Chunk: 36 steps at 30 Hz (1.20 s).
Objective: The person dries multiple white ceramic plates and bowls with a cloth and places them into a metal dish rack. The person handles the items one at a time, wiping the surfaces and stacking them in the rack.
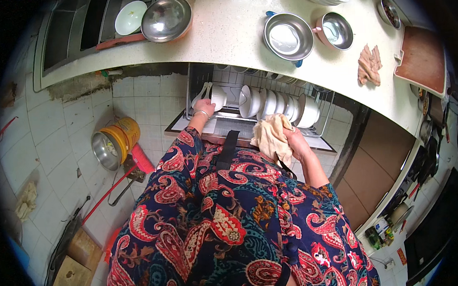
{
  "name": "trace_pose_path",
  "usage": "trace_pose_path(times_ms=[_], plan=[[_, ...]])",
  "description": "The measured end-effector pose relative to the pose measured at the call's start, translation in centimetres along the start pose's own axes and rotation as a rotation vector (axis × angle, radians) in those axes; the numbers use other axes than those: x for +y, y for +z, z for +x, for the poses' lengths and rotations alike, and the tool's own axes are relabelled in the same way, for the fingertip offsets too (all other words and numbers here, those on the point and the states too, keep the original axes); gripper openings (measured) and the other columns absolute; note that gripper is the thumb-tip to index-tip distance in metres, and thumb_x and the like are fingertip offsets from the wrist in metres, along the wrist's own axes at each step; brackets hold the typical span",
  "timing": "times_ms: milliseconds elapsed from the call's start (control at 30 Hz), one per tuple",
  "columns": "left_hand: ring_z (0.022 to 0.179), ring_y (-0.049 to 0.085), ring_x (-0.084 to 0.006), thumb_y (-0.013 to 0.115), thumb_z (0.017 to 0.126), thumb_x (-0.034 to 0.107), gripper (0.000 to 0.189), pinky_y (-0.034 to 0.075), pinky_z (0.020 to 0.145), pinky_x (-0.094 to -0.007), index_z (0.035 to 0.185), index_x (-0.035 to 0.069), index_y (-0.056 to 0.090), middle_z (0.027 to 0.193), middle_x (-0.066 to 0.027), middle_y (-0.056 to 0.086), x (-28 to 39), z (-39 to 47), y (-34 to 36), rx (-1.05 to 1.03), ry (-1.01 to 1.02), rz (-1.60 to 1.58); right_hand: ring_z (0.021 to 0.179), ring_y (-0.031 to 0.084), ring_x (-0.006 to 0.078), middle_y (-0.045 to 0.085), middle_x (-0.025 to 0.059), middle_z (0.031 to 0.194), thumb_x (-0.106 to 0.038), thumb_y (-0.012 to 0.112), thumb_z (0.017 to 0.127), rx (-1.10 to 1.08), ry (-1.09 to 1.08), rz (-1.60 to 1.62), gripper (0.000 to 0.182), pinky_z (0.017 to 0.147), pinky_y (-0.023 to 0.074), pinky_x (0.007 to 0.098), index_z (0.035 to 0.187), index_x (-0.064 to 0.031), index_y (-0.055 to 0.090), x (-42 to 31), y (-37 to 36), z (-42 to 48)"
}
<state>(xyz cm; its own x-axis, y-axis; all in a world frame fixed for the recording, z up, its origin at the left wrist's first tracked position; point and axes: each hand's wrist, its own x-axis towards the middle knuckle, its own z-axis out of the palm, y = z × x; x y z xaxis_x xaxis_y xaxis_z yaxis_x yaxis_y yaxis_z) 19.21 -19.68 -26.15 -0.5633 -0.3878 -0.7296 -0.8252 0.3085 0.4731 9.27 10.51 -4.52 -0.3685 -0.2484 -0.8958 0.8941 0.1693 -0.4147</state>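
Observation:
Under the counter a dish rack [241, 114] is pulled out, with several white bowls [270, 103] standing on edge in a row. My left hand [205, 107] is at the rack's left end, its fingers against white spoons [201, 94] beside a ribbed white cup [219, 98]; whether it grips them I cannot tell. A crumpled cream cloth [271, 136] is held in my right hand [297, 143], in front of the bowls at the right. The cloth hides part of the rack's front edge.
On the counter [224, 24] are a steel basin [288, 37], a smaller steel pot [336, 31], a tan cloth [369, 66] and a cutting board [421, 60]. A metal bowl [166, 19] is beside the sink at left. Below, a yellow bucket [128, 133] and a pink broom [142, 158] stand on the left.

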Motion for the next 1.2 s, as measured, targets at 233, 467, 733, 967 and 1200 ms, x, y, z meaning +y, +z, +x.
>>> trace_pose_path(times_ms=[233,467,733,967,1200], plan=[[0.088,0.063,-0.0272,0.067,0.071,0.029,0.031,0.048,0.081,-0.0344,0.093,0.007,0.068,0.093,-0.0128,0.067,0.3,0.2,-0.5,-0.071,-0.061,0.020,0.091,0.064,0.0177,0.063,0.0089,0.107,-0.018,0.054,0.089,0.038,-0.010,0.051,0.032,0.079,0.0527,0.0303,0.117,-0.0014,0.055,0.2,-3.1,-1.0],[0.087,0.064,-0.0292,0.061,0.073,0.018,0.017,0.050,0.076,-0.0352,0.086,0.007,0.065,0.089,-0.0147,0.067,2.6,-1.9,-3.4,0.194,-0.039,0.151,0.095,0.063,0.0196,0.062,0.0101,0.109,-0.019,0.054,0.089,0.080,-0.059,0.157,0.034,0.083,0.0512,0.0325,0.117,-0.0001,0.054,0.7,-5.3,-1.6],[0.054,0.060,-0.0123,0.060,0.088,0.032,0.030,0.046,0.045,-0.0233,0.086,0.002,0.055,0.071,-0.0065,0.061,23.5,-10.1,-10.2,0.033,0.310,-0.469,0.105,0.060,0.0241,0.059,0.0133,0.117,-0.020,0.047,0.091,-0.008,-0.112,0.408,0.038,0.092,0.0485,0.0373,0.125,-0.0020,0.048,1.3,-6.1,-2.0],[0.083,0.058,-0.0260,0.069,0.074,0.037,0.047,0.046,0.076,-0.0369,0.104,0.002,0.055,0.080,-0.0119,0.058,35.9,-3.2,-14.0,0.480,0.681,-0.192,0.097,0.063,0.0226,0.062,0.0126,0.110,-0.018,0.052,0.089,0.041,-0.218,0.433,0.035,0.083,0.0529,0.0349,0.118,0.0022,0.053,2.7,-5.9,-2.3],[0.054,0.064,-0.0219,0.063,0.072,0.059,0.071,0.053,0.053,-0.0321,0.086,-0.010,0.063,0.071,-0.0166,0.064,47.8,1.5,-15.7,0.153,0.394,-0.174,0.097,0.062,0.0244,0.060,0.0149,0.112,-0.017,0.054,0.088,0.121,-0.266,0.471,0.038,0.082,0.0526,0.0350,0.120,0.0044,0.051,6.3,-6.9,-3.2]])
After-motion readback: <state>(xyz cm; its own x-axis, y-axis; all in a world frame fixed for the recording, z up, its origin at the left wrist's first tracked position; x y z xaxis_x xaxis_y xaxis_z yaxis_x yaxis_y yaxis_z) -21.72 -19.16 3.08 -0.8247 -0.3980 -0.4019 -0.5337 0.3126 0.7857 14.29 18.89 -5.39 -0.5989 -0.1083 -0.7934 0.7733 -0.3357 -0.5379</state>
